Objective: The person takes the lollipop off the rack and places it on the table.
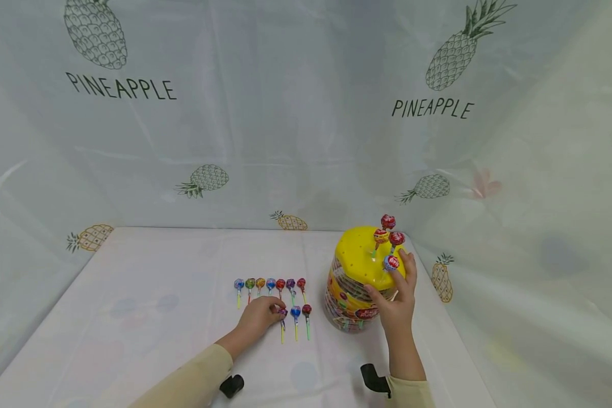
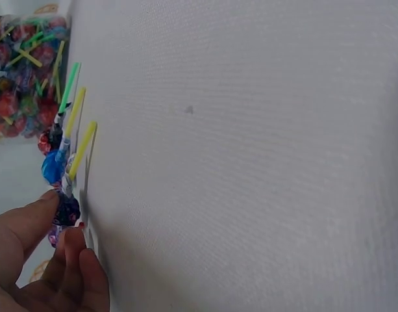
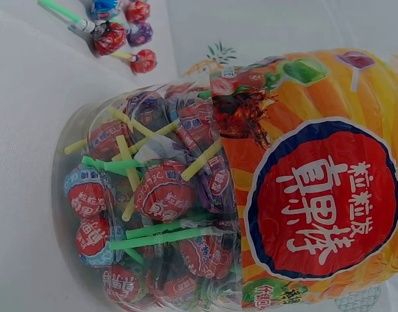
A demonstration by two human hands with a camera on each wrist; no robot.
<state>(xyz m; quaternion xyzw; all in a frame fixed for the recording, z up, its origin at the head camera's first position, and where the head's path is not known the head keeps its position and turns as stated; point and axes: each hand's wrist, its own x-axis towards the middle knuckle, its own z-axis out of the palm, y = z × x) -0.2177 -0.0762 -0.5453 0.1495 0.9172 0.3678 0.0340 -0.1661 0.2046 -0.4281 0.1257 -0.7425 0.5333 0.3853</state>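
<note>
My left hand (image 1: 258, 321) pinches a purple-wrapped lollipop (image 2: 67, 209) by its candy end, at the left end of the nearer row; its yellow stick points toward me. Beside it lie a blue lollipop (image 1: 296, 311) and a dark red lollipop (image 1: 306, 310). To the right stands a big clear tub (image 3: 88, 123) of lollipops with a yellow lid (image 1: 359, 249). Several lollipops stand upright in the lid, the nearest a blue-and-red lollipop (image 1: 390, 262). My right hand (image 1: 399, 306) rests spread against the lid's near right edge, fingertips close to that lollipop.
A farther row of several lollipops, among them a green lollipop (image 1: 250, 283), lies beyond my left hand. All stand or lie on a white-covered table (image 1: 183, 260). A pineapple-print curtain (image 1: 296, 113) hangs behind it and at the sides.
</note>
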